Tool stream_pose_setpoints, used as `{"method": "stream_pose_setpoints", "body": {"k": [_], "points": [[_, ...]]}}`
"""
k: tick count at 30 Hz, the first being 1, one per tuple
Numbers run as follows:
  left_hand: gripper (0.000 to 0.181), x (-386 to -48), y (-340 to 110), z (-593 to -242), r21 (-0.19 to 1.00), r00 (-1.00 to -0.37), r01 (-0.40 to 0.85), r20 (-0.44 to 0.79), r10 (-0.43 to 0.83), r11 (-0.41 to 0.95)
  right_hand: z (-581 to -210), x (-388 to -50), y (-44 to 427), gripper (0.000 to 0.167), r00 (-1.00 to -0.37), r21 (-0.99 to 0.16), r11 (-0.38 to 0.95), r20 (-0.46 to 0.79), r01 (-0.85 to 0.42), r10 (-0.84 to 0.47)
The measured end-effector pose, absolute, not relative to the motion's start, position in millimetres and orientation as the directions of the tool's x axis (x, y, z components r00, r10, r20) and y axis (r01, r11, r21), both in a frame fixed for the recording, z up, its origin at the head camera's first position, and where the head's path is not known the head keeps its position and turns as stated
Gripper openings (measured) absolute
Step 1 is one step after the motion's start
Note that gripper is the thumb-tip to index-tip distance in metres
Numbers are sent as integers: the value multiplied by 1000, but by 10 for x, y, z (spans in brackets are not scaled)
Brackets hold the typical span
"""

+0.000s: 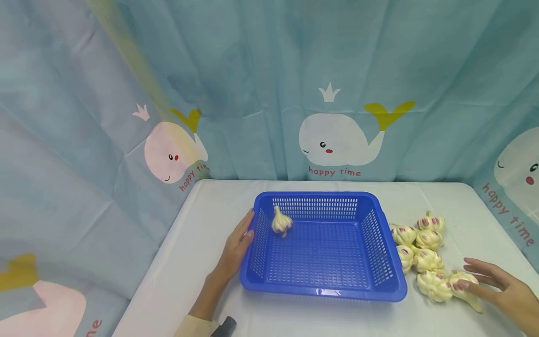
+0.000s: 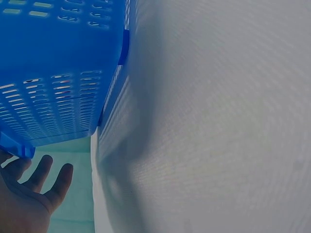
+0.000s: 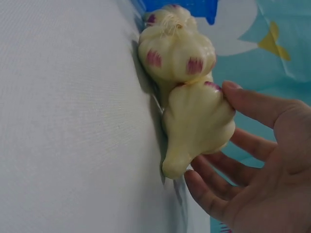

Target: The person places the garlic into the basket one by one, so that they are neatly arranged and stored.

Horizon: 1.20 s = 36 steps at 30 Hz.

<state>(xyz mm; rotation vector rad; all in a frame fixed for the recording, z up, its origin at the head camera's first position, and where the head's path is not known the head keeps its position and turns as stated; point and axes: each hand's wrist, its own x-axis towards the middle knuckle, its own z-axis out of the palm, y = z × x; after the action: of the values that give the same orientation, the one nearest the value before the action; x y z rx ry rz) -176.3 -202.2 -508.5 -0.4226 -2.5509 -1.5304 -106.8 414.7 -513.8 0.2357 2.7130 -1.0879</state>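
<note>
The left hand (image 1: 232, 252) rests against the left side of the blue basket (image 1: 324, 293), its fingers nearly straight; in the left wrist view that hand (image 2: 31, 191) has its fingers at the basket's rim. One garlic bulb (image 1: 280, 223) lies inside the basket near its left wall. At the right, the right hand (image 1: 503, 290) is around the nearest bulb (image 1: 464, 284). In the right wrist view the thumb touches this bulb (image 3: 199, 116), with the other fingers of the hand (image 3: 262, 170) spread and loosely bent behind it.
Several more garlic bulbs (image 1: 428, 239) lie grouped on the white table (image 1: 210, 206), right of the basket. A blue curtain (image 1: 252, 70) with whale prints hangs behind and beside the table. A dark object (image 1: 224, 326) is next to the left sleeve.
</note>
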Motion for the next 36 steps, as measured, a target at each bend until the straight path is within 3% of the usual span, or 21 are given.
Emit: {"method": "stream_pose_setpoints", "body": {"k": [15,31,36], "points": [[56,-1761,-2032,-5093,822,-949,316,275,157,474,-5070,-1108,4081,104,-858,-521,776,-510,355,51],[56,-1777,-2032,-5098,819,-949,314,270,161,481,-5085,-1074,4106,103,-876,-522,777,-476,351,76],[56,-1777,-2033,-5099,819,-949,316,272,161,479,-5053,-1098,4130,99,-895,-511,807,-442,297,49]]}}
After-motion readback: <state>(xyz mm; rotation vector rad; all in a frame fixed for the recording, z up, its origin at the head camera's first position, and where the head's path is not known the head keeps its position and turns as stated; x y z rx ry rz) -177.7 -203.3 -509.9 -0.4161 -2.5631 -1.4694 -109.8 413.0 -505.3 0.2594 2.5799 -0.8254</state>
